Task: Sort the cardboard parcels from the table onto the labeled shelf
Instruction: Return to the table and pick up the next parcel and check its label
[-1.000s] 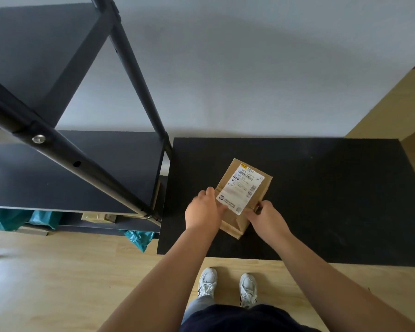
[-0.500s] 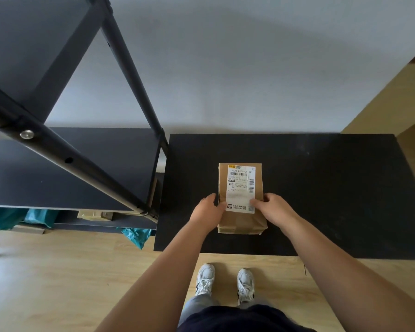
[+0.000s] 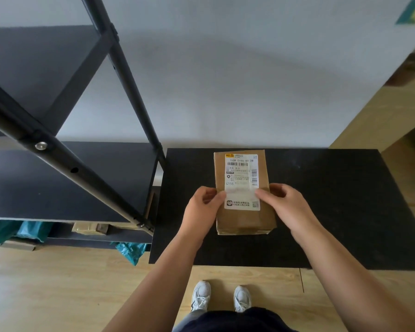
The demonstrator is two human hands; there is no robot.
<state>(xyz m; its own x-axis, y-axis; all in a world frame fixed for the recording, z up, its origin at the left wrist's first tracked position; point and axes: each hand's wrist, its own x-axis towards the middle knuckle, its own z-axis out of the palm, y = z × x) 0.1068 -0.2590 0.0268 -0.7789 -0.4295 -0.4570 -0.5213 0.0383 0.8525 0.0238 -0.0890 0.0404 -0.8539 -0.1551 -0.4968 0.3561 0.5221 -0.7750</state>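
Both hands are clamped on the cardboard parcel (image 3: pixel 243 192) at centre frame: left hand (image 3: pixel 203 208) on its left edge, right hand (image 3: pixel 284 206) on its right, thumbs laid over the white shipping label (image 3: pixel 242 180), the other fingers tucked down the sides. I cannot tell whether the parcel rests on the black table (image 3: pixel 333 212) or is lifted just clear of it; it sits squared to me, label up and readable.

I judge it a light, stiff box: corners crisp, no sag between my hands, small enough for one hand if needed. Plain kraft board should give good grip, but the label looks glossy, so I would not rely on the thumbs there. Better to hold by the two long side walls near the middle, as now, squeezing gently so the walls do not buckle.

The black shelf (image 3: pixel 65 178) stands at left of frame, just beside the table; its labels are not visible to me.
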